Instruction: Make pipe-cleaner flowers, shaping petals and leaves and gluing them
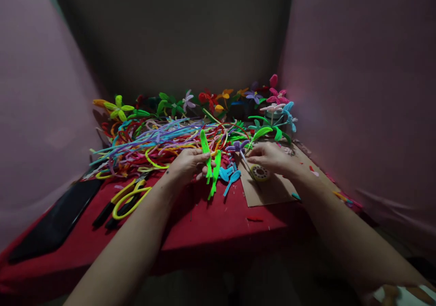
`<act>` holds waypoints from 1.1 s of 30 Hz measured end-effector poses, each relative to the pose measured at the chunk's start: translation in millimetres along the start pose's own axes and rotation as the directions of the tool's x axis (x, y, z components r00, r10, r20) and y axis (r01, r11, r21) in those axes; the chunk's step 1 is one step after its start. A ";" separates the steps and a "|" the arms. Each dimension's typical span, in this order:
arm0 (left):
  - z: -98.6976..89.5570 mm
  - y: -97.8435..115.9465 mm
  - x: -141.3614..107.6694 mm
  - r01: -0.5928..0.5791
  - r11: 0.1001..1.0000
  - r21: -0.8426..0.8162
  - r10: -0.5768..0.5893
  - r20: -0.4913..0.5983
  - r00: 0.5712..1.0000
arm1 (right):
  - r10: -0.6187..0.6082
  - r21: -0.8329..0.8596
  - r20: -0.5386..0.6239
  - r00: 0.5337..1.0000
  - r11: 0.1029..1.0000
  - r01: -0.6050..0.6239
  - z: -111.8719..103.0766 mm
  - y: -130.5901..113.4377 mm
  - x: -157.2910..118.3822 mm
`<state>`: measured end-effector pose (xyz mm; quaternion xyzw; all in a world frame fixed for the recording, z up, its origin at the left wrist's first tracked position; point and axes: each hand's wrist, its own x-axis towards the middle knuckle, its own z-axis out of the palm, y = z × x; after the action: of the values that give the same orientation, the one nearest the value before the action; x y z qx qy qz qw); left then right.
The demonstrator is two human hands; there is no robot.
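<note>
Bright green pipe-cleaner pieces [215, 174] hang from the fingers of my left hand [185, 166], which is closed on them at the middle of the table. To the right, my right hand [270, 157] is closed at the fingertips around a thin stem; a green leaf shape [262, 134] rises just above these fingers. A purple flower [238, 146] with a pale stem is between my two hands. Light blue petal pieces [232, 177] lie below it on the red cloth. Beneath my right hand, a round tape roll [260, 173] rests on brown cardboard [254, 197].
Loose colored pipe cleaners [153, 137] are heaped at the back left. Finished fuzzy flowers [209, 99] line the back. Yellow-and-black pliers [114, 203], a yellow loop and a dark flat object [56, 219] lie on the red tablecloth [204, 224] at the left.
</note>
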<state>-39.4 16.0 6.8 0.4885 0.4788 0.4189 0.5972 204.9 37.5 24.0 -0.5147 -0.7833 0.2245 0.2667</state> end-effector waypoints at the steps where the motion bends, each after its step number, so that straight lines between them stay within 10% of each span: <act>1: 0.8 -1.2 0.2 -0.006 1.000 0.002 0.006 0.010 1.000 | -0.019 -0.051 0.045 0.999 0.998 0.021 3.4 4.4 -3.0; 14: 9.1 -4.4 0.4 -0.024 0.996 -0.084 0.032 0.095 0.995 | 0.146 0.323 -0.035 0.989 0.938 -0.127 34.4 22.2 -10.7; 22: 18.1 3.3 -9.6 -0.099 0.981 -0.167 0.129 0.177 0.976 | 0.199 0.946 0.062 0.978 0.302 -0.121 21.3 6.0 -13.0; 33: 16.4 5.0 -11.4 -0.123 0.939 -0.320 0.176 0.144 0.974 | -0.095 0.956 0.169 0.981 0.259 -0.140 35.7 -27.7 2.8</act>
<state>-25.6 2.9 14.6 0.4580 0.3159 0.4898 0.6713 161.8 27.1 14.9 -0.2325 -0.4985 0.7070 0.4444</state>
